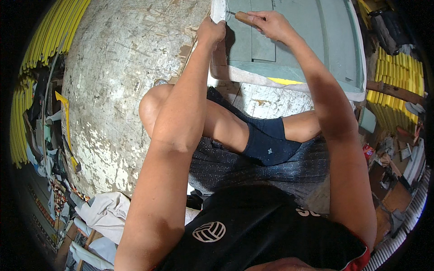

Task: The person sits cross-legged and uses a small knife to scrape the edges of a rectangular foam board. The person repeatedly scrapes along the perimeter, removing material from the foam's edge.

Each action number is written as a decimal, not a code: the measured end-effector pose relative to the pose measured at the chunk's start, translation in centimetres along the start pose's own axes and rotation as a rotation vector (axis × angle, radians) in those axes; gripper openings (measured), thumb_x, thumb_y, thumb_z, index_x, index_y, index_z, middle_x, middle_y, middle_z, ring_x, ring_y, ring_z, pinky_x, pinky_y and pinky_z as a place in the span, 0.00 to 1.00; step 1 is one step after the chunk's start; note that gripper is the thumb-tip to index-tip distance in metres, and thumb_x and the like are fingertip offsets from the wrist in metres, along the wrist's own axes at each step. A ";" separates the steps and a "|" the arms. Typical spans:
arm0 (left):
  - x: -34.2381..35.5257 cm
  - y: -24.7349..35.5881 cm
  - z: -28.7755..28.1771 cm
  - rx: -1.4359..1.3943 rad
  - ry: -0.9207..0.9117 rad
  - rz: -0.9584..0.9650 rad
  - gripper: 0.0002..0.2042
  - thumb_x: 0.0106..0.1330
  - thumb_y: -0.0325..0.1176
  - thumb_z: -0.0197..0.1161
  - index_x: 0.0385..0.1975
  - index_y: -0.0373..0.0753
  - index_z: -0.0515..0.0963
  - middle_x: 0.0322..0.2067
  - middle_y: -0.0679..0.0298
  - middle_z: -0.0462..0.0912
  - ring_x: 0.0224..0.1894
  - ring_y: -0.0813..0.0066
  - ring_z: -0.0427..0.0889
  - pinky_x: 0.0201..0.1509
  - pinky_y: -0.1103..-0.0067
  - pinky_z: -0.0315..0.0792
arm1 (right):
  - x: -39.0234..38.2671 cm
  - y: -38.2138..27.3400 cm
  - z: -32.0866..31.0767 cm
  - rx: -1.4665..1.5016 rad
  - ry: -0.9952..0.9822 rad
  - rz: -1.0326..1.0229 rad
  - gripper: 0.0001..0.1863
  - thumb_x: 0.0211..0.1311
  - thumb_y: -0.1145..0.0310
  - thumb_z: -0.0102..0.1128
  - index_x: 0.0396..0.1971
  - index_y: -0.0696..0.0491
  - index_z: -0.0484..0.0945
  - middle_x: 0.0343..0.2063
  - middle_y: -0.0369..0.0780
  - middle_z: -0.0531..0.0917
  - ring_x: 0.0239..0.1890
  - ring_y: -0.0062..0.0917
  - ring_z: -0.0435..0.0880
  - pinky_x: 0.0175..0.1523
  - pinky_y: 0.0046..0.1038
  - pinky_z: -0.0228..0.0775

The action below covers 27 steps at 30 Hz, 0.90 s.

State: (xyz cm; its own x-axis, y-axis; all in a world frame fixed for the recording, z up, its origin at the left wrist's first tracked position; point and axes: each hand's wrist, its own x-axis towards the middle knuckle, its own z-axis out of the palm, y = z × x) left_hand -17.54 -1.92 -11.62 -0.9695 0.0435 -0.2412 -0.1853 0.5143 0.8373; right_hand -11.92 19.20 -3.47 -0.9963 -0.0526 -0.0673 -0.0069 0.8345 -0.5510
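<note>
At the top centre, a large grey-green padded panel (316, 36) lies with white fabric along its edges and a yellow strip at its lower side. My left hand (210, 30) is closed on the panel's white left edge. My right hand (271, 25) grips a wooden-handled tool (244, 18), whose thin dark metal shaft points left to that white edge, just above my left hand. Fine pale threads show at the metal; exactly what the tip touches is too small to tell.
I sit on a dark cloth (253, 176) on a worn board surface (108, 99). Stacked yellow pieces (393, 86) stand at both sides, with scrap and a bent yellow piece (63, 104). A crumpled pale cloth (104, 212) lies at the lower left.
</note>
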 end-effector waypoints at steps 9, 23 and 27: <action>-1.7 1.6 -0.9 0.039 0.021 0.049 0.22 0.61 0.41 0.64 0.51 0.32 0.81 0.48 0.42 0.85 0.54 0.43 0.83 0.60 0.61 0.75 | -0.2 -6.7 -3.9 0.135 -0.115 0.127 0.21 0.70 0.51 0.58 0.42 0.54 0.88 0.33 0.54 0.86 0.35 0.48 0.85 0.45 0.40 0.74; -1.6 2.0 0.3 0.149 0.018 0.012 0.24 0.61 0.39 0.63 0.51 0.26 0.77 0.48 0.38 0.84 0.53 0.42 0.83 0.60 0.62 0.75 | 0.8 -2.5 -0.9 0.265 -0.140 0.275 0.20 0.70 0.50 0.61 0.44 0.51 0.88 0.16 0.37 0.78 0.17 0.20 0.72 0.25 0.28 0.65; -1.7 1.8 0.0 0.195 0.041 0.031 0.24 0.62 0.40 0.64 0.52 0.25 0.76 0.47 0.37 0.84 0.53 0.42 0.83 0.60 0.62 0.75 | -0.1 -0.6 1.5 0.369 -0.141 0.368 0.23 0.73 0.46 0.56 0.55 0.47 0.85 0.22 0.41 0.84 0.21 0.23 0.80 0.33 0.30 0.75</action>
State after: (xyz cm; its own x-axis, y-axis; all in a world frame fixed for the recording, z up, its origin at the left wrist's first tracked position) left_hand -16.21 -1.04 -9.66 -0.9808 0.0286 -0.1931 -0.1247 0.6694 0.7324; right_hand -11.70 17.93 -4.37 -0.9061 0.1126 -0.4078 0.3960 0.5651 -0.7238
